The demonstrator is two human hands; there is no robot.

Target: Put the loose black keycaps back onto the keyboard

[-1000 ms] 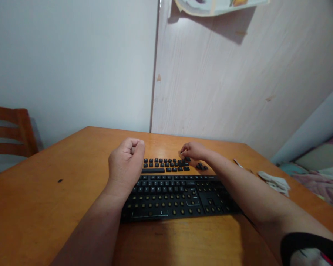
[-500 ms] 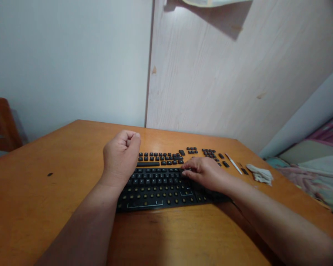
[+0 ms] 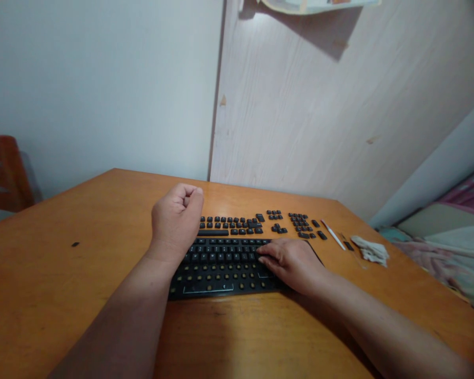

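A black keyboard (image 3: 221, 268) lies on the orange wooden table (image 3: 63, 284), with some keys in place and bare sockets in its lower rows. Behind it, loose black keycaps (image 3: 231, 225) sit in rows on the table, with more groups (image 3: 300, 223) to the right. My left hand (image 3: 176, 218) is curled in a fist over the keyboard's left end; whether it holds anything is hidden. My right hand (image 3: 290, 261) rests on the right part of the keyboard, fingers together and pressing down towards the keys.
A thin white stick (image 3: 332, 234) and a crumpled tissue (image 3: 371, 250) lie on the table's right side. A wooden chair (image 3: 6, 173) stands at the far left. A pale wooden panel (image 3: 319, 116) and a wall rise behind the table. Bedding (image 3: 450, 247) lies on the right.
My right hand has come back from the loose keycaps behind the keyboard and now lies on the keyboard's right part. My left fist has hardly moved.
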